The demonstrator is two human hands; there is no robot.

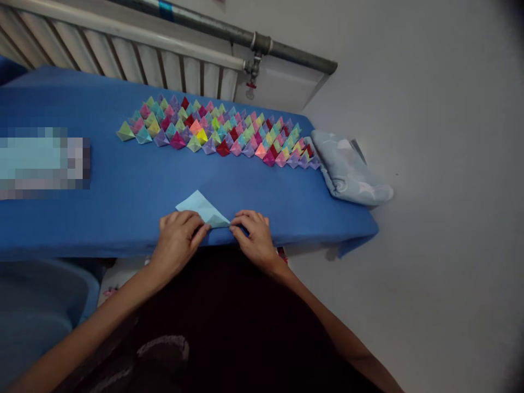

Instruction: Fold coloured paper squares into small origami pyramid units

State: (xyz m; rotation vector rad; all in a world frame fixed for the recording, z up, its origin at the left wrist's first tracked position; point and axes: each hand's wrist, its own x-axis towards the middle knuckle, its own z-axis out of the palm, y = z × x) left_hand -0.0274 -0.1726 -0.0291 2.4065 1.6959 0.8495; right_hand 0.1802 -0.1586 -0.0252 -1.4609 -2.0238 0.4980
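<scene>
A sheet of light blue origami paper (200, 205), partly folded, lies near the front edge of the blue-covered table (135, 202). My left hand (179, 236) is closed on its near left side, with thumb and fingers pressing a folded edge. At the paper's right corner, my right hand (254, 234) pinches the tip between thumb and fingers. Behind the hands stand rows of folded paper pieces (216, 131) in many colours, set close together.
A folded grey-blue cloth (347, 169) with a pale pattern lies at the table's right end, by the wall. Along the back run a white radiator (143, 65) and a metal pipe (229, 33) with a valve. A blurred-out object (36, 161) is at left. A blue chair (36, 311) stands lower left.
</scene>
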